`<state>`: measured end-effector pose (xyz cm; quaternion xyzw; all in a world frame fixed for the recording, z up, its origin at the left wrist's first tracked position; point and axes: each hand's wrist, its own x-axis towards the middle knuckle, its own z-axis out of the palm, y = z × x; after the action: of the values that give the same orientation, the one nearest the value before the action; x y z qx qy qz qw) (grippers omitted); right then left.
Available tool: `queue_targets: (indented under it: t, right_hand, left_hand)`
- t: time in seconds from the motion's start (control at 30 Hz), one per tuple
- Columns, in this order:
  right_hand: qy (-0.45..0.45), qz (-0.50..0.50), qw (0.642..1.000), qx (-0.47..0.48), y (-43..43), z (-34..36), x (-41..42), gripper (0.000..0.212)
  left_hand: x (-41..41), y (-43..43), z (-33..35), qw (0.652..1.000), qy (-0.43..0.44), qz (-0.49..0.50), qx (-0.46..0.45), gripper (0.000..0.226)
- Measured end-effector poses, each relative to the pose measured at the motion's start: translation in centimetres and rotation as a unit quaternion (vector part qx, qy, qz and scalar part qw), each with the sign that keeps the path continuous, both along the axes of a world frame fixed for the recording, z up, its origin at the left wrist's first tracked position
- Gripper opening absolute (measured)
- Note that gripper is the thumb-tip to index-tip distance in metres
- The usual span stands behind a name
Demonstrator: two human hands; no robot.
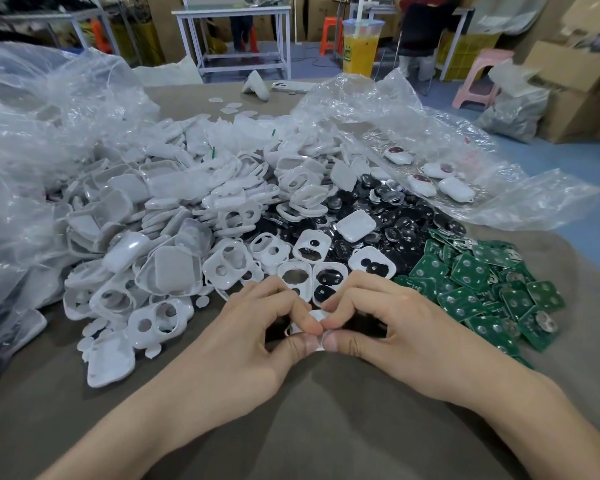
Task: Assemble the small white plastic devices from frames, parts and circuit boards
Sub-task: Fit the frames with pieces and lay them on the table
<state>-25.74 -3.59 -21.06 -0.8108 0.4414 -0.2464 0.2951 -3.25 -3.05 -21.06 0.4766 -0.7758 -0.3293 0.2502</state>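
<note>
My left hand [257,336] and my right hand [388,327] meet at the table's near middle, thumbs and forefingers pinched together on one small white plastic device [316,315], mostly hidden by the fingers. Just beyond the fingers lie white frames with holes [329,277]. A big heap of white shells and frames [174,216] spreads to the left. Black glossy round parts [378,216] lie behind the hands. Green circuit boards [478,289] are piled to the right. Several finished white devices [433,180] rest on clear plastic at the back right.
Crumpled clear plastic bags [49,109] rise at the left and back right. A cup of orange drink [361,46] stands at the table's far edge, near a phone [291,86]. Beyond are white benches, stools, cardboard boxes and a person.
</note>
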Motion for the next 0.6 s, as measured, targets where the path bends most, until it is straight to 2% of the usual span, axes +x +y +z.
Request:
queue_targets:
  t: [0.17, 0.3, 0.4, 0.5, 0.6]
  right_hand:
    - [-0.018, 0.005, 0.999, 0.026, 0.0, 0.4, 0.3, 0.008]
    - [-0.030, 0.009, 0.999, 0.040, -0.2, 0.5, 0.4, 0.020]
    - [-0.023, 0.010, 0.999, 0.032, -0.2, 0.5, 0.3, 0.014]
    - [0.006, 0.015, 1.000, -0.008, 0.1, 0.3, -0.1, 0.014]
    - [0.054, 0.025, 0.995, -0.081, 0.6, 0.2, -0.2, 0.022]
  left_hand:
    - [-0.2, 0.1, 0.2, 1.000, -0.022, 0.007, 0.022, 0.013]
    - [-0.4, 0.0, 0.4, 0.999, -0.046, 0.010, 0.022, 0.021]
    - [-0.5, -0.5, 0.6, 0.997, -0.066, 0.000, 0.032, 0.023]
    - [-0.6, -0.7, 0.5, 0.997, -0.071, -0.007, 0.023, 0.021]
    - [-0.3, 0.2, -0.3, 0.998, -0.036, -0.006, -0.044, 0.012]
